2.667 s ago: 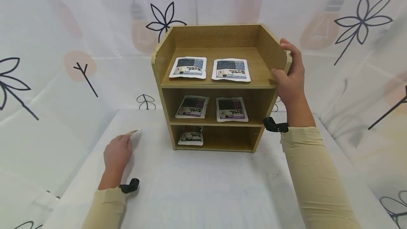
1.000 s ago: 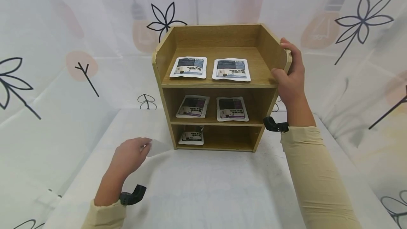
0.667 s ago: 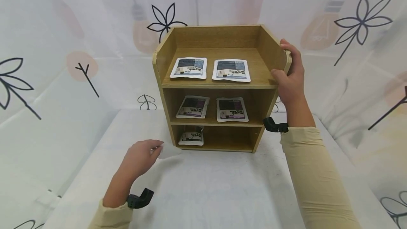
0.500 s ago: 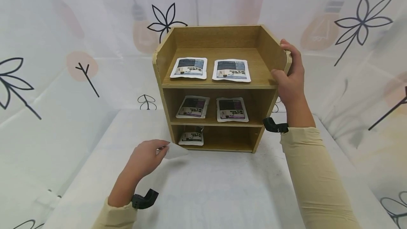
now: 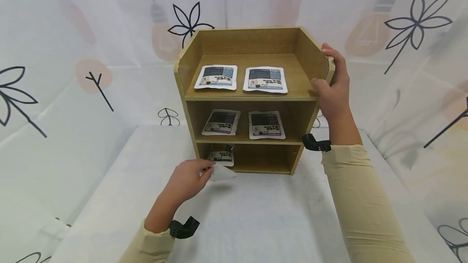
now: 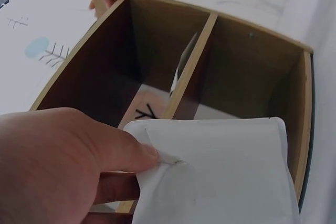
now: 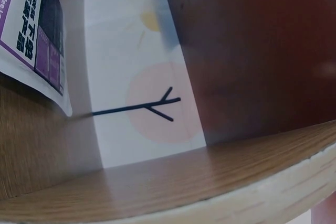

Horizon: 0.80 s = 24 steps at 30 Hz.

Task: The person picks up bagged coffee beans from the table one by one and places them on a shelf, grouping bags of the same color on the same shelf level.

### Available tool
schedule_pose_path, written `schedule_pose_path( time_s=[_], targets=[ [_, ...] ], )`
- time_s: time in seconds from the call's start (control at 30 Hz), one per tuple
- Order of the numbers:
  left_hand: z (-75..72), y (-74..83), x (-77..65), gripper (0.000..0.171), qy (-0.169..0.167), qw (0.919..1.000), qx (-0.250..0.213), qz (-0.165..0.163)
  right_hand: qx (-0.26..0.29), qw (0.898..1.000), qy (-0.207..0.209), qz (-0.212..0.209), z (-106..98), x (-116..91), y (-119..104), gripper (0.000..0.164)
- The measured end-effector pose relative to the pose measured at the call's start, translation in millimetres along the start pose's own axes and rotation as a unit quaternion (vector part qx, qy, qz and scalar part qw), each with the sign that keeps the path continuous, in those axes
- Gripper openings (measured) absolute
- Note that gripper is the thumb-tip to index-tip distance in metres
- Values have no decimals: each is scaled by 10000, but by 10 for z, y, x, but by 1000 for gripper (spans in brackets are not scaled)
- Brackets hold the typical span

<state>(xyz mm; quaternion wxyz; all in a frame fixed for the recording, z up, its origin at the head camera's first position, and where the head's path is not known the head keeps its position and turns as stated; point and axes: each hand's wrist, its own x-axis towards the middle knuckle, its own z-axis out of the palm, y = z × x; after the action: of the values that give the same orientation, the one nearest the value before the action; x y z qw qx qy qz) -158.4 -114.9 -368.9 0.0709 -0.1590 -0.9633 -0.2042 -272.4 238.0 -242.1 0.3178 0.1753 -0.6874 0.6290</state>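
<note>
In the head view my left hand [image 5: 189, 178] pinches a flat white pouch [image 5: 223, 173] by its left edge, in front of the bottom compartment of a wooden shelf unit [image 5: 252, 99]. The left wrist view shows my thumb over the blank white face of this pouch [image 6: 220, 166]. My right hand [image 5: 335, 86] grips the upper right side panel of the shelf. Two pouches with blue labels, a left one [image 5: 216, 77] and a right one [image 5: 265, 79], lie on the top. The bottom compartment has one pouch [image 5: 223, 155] at its left, partly hidden by my left hand and the held pouch.
Two purple-labelled pouches, one left [image 5: 221, 122] and one right [image 5: 267, 125], lie on the middle shelf. The unit stands on a white-covered table [image 5: 256, 218] before a patterned white cloth [image 5: 109, 23]. In the right wrist view a purple-labelled pouch [image 7: 31, 35] shows at left.
My left hand has lifted the pouch from the table at the left and carried it rightward to the front of the bottom compartment. The right hand stays on the shelf's side.
</note>
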Motion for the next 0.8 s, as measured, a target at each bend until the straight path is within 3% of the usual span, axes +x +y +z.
schedule_pose_path(
  time_s=[0.33, 0.63, 0.8],
  targets=[
    [151, 228, 104, 20, 366, 9979, 98, 520, -128, 9999, -9, 43, -2, 3, -2, 62],
    [298, 358, 174, 20, 736, 9940, -9, 808, -76, 10000, -18, 11, -1, 5, -2, 62],
    [417, 378, 229, 22, 815, 9937, -63, 772, -58, 10000, -37, 24, -5, 4, 2, 62]
  ],
)
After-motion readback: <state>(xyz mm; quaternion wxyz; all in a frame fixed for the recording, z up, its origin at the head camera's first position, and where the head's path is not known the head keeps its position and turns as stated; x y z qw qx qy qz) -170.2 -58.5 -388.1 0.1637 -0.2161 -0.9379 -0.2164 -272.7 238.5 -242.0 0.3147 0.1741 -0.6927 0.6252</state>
